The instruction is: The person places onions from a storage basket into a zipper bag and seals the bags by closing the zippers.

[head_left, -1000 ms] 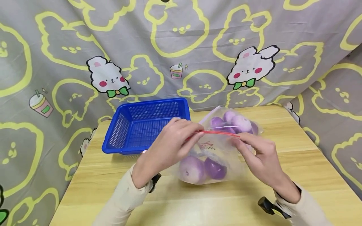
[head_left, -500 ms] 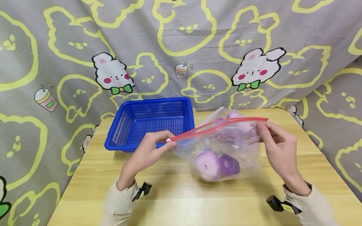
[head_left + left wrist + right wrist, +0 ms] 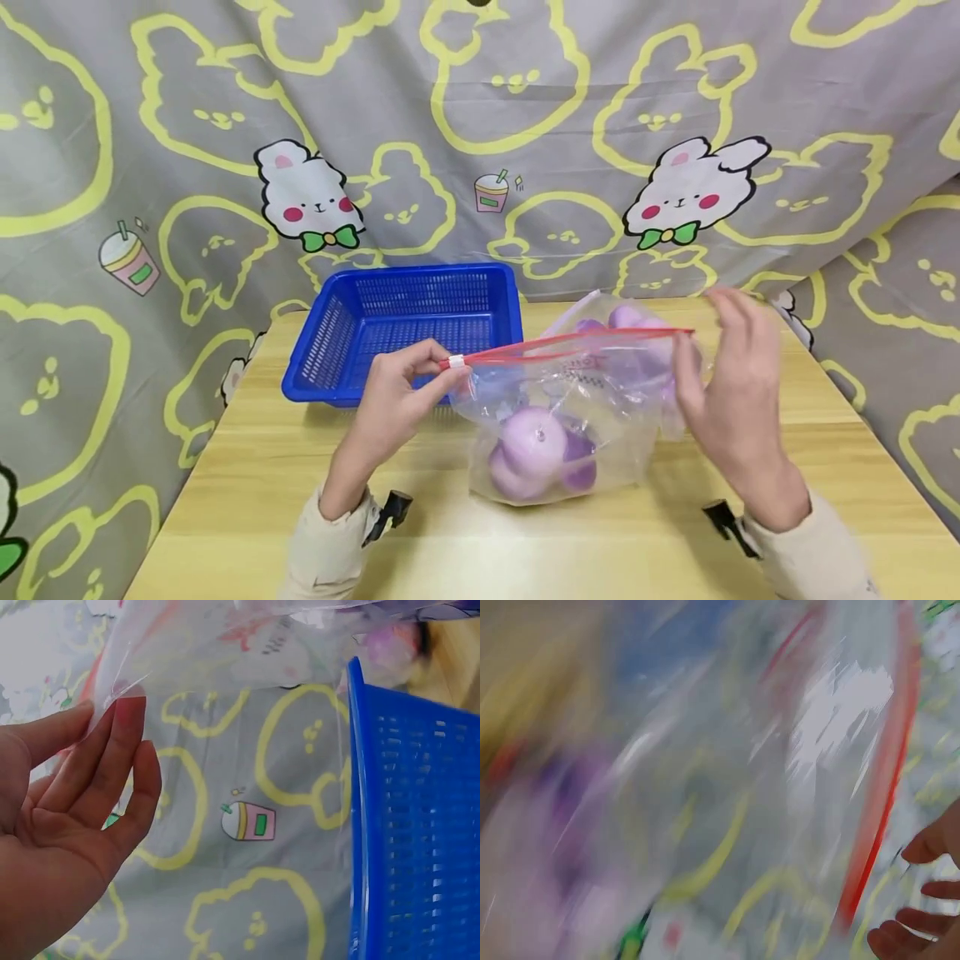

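A clear zip bag [image 3: 622, 442] with a red zip strip hangs upright between my hands, its bottom close over the table. Several purple onions [image 3: 534, 442] lie in its lower part. My left hand [image 3: 393, 400] pinches the zip's left end, where a white slider [image 3: 456, 361] sits. The left wrist view shows thumb and fingers on the film, with the little finger [image 3: 142, 787] free. My right hand [image 3: 738, 392] is beside the zip's right end, fingers apart. In the blurred right wrist view, its fingers [image 3: 922, 922] stand off the red strip [image 3: 881, 817].
Behind the held bag lies a second clear bag [image 3: 577, 312] with more purple onions, partly hidden. A blue plastic basket [image 3: 408, 293] stands at the back left of the wooden table [image 3: 480, 558]. A patterned grey curtain [image 3: 555, 175] closes off the back.
My left hand has moved left to the slider end, and the bag's mouth has stretched out flat. My right hand has let go of the zip's right end and spread its fingers.
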`<state>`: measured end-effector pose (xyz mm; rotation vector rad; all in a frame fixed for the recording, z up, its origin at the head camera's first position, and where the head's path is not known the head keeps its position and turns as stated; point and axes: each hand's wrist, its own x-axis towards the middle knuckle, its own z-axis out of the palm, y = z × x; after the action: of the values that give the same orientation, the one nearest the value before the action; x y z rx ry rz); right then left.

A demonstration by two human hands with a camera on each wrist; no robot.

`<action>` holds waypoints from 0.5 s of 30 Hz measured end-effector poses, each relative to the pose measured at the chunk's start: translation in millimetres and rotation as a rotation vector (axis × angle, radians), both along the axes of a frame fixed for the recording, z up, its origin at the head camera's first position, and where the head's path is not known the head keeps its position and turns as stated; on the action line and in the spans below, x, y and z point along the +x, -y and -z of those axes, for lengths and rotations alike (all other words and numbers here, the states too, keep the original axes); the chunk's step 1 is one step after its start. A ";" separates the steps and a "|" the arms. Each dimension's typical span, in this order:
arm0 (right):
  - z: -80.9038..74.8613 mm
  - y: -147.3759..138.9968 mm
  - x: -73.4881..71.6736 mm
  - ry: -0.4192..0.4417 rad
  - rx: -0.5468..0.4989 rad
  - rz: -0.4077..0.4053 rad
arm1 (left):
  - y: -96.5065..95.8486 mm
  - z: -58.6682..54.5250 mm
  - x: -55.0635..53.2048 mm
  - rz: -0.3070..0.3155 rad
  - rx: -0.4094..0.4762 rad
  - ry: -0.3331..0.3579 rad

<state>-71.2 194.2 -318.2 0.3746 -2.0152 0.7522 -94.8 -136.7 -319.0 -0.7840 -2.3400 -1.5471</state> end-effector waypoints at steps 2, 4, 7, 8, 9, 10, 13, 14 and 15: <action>-8.7 21.1 4.8 -0.075 0.128 -0.101 | -1.9 0.0 3.7 -0.024 -0.035 -0.060; -16.9 43.5 11.7 -0.016 0.234 -0.244 | -3.9 -1.3 6.9 -0.034 -0.064 -0.109; -26.7 72.7 14.8 0.110 0.367 -0.411 | -5.8 -3.5 9.3 -0.042 -0.103 -0.176; -28.6 81.1 13.5 0.143 0.403 -0.438 | -6.3 -4.1 9.5 -0.043 -0.117 -0.203; -30.4 89.3 11.2 0.163 0.445 -0.443 | -6.8 -4.5 9.7 -0.039 -0.129 -0.226; -31.3 96.9 7.3 0.159 0.490 -0.434 | -7.2 -4.8 9.9 -0.033 -0.140 -0.246; -27.8 114.4 -5.4 0.086 0.608 -0.398 | -8.1 -5.9 12.3 -0.013 -0.205 -0.279; -24.9 117.8 -8.6 0.052 0.643 -0.381 | -8.0 -6.6 13.8 -0.006 -0.233 -0.268; -21.8 120.2 -10.9 0.017 0.672 -0.367 | -7.8 -7.4 15.6 0.002 -0.264 -0.251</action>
<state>-82.1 74.1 -296.4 1.1496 -2.2023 0.2607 -79.2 -128.9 -311.6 -0.9763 -2.3771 -1.0784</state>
